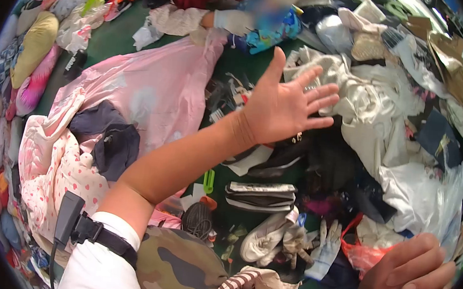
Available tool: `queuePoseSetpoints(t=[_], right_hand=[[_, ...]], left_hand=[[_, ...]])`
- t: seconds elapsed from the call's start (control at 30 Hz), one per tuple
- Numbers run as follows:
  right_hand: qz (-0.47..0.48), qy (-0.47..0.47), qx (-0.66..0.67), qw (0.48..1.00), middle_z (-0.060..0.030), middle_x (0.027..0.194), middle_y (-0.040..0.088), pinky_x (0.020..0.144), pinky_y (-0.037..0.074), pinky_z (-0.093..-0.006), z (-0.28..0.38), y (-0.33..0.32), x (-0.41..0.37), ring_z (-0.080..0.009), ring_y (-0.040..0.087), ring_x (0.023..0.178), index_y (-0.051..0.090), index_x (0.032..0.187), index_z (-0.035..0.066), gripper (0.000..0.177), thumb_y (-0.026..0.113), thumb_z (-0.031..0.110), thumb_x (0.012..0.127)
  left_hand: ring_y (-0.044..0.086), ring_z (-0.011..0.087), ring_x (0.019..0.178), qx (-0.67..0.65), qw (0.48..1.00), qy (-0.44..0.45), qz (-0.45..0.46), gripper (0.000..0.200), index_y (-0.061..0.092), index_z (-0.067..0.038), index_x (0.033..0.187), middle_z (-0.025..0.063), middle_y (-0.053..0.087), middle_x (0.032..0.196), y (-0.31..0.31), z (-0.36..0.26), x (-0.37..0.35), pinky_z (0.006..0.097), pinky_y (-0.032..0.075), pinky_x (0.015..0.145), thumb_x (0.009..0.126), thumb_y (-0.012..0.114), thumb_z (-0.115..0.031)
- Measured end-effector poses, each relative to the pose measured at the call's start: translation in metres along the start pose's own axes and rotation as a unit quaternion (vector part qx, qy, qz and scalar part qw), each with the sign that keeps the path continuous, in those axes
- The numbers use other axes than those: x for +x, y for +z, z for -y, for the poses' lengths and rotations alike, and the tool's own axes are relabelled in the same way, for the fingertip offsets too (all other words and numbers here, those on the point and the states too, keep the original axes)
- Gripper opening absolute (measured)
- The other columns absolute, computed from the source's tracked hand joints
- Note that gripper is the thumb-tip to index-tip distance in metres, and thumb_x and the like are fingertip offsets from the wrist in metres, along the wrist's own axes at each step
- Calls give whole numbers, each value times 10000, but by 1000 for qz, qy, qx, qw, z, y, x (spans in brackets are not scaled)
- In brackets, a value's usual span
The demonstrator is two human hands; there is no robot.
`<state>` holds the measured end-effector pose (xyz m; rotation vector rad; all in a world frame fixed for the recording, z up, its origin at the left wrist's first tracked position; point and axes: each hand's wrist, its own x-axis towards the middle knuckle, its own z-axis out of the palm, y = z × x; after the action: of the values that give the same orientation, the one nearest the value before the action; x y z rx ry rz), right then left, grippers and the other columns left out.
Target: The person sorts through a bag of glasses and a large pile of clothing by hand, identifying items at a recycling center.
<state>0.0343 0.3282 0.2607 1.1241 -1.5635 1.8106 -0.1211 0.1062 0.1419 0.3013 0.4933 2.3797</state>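
My left hand is stretched out over the pile with its fingers spread, palm showing and nothing in it. Beneath and beyond its fingers lies crumpled off-white cloth. Under the left forearm are a pink plastic sheet, a dark navy cloth and a pale garment with small hearts. My right hand is raised at the lower right, fingers curled in, with no object showing. Close to it are a red plastic bag and a white and blue glove.
Another person's patterned sleeve and a blue printed bag are at the top. A white shoe, a black and white folded item and a camouflage cloth lie nearer me. Cardboard leans at the right; stuffed bundles line the left.
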Motion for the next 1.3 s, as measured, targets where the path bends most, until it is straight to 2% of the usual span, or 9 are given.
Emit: queuePoseSetpoints(t=[0.03,0.47,0.6,0.73,0.9,1.0,1.07,1.17,1.3], right_hand=[[163,-24,-3,986,-122,873,490,481,390,-315,-5,-7,9,-211,452,575,506,967,42,355,420,385,928],[135,0,-6,991,-121,916,498,526,383,-329,-1,-6,5,-236,467,637,525,1046,48,386,433,401,920],[14,0,-28,1000,-91,943,514,573,408,-358,9,-5,9,-229,490,660,522,1069,89,396,412,439,918],[167,49,56,983,-102,1051,489,521,446,-357,14,-28,22,-251,515,668,452,1271,113,453,480,395,916],[-25,127,32,991,-81,944,503,517,436,-323,14,-2,7,-216,504,647,503,1144,101,345,488,361,917],[-97,254,258,927,-129,961,508,752,418,-361,-5,4,0,-222,506,906,431,1137,32,491,350,467,924],[-51,327,418,846,-219,1318,417,1001,348,-471,-48,12,-19,-316,408,1237,286,1358,-42,868,153,667,875],[-129,546,482,673,-227,1398,313,1067,263,-431,-76,41,-34,-323,345,1282,217,1393,-27,925,171,715,842],[-189,516,581,601,-239,1407,275,1067,276,-434,-110,49,-70,-328,325,1292,200,1390,-43,945,262,717,833]], left_hand=[[234,304,1332,-86,996,2,-7,946,123,-151,1428,186,216,1432,-2,0,0,556,205,1065,748,474,-707],[331,338,1284,-51,999,-3,-4,814,381,-156,1345,185,370,1378,-5,-10,-3,519,263,1041,787,319,-746],[327,350,1283,-42,999,-4,11,768,387,-160,1350,206,362,1379,10,-6,-6,539,243,1043,822,299,-711],[282,344,1312,-65,998,-12,-3,777,365,-132,1363,225,329,1394,15,-4,-6,519,187,1079,832,301,-695],[347,323,1276,-63,998,-25,-6,880,312,-99,1363,216,399,1338,6,4,-2,495,271,1044,781,307,-760],[356,303,1274,-97,992,-82,15,900,312,-86,1370,194,401,1348,-11,25,-6,486,269,1049,779,293,-764],[365,289,1271,-125,976,-175,39,928,294,-70,1384,173,403,1356,-21,49,-8,455,270,1056,774,275,-770],[308,304,1304,-168,953,-247,39,943,218,-96,1421,178,292,1421,-8,67,-14,409,211,1089,768,296,-772],[232,308,1341,-168,942,-285,60,972,193,-101,1431,194,200,1461,1,78,-18,400,150,1110,751,320,-784]])
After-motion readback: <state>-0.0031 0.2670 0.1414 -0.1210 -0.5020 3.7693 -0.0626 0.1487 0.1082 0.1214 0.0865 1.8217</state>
